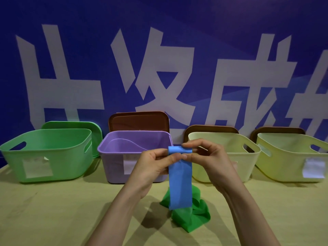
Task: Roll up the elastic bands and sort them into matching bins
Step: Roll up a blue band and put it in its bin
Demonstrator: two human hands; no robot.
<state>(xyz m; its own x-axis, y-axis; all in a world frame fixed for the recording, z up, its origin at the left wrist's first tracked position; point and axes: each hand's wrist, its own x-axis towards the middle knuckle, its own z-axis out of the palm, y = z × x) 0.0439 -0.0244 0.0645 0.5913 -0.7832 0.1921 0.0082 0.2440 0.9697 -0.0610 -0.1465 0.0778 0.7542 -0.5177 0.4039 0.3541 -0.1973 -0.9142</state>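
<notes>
Both hands, the left hand (152, 164) and right hand (209, 157), pinched the rolled top of a long blue stretchy band (180, 181). It hung over a crumpled green stretchy band (191, 217) on the yellow table (53, 210).

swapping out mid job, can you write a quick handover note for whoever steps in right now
Left hand and right hand: both pinch the top of the blue band, a small roll started there, the rest hanging down.
Green band: loose heap on the table, under the blue tail.
Bins in a row at the back: green bin, purple bin, two pale yellow bins. No rolled band shows in any of them.
Done: blue roll begun.
Left: finish rolling blue and bin it, then roll and bin green.
</notes>
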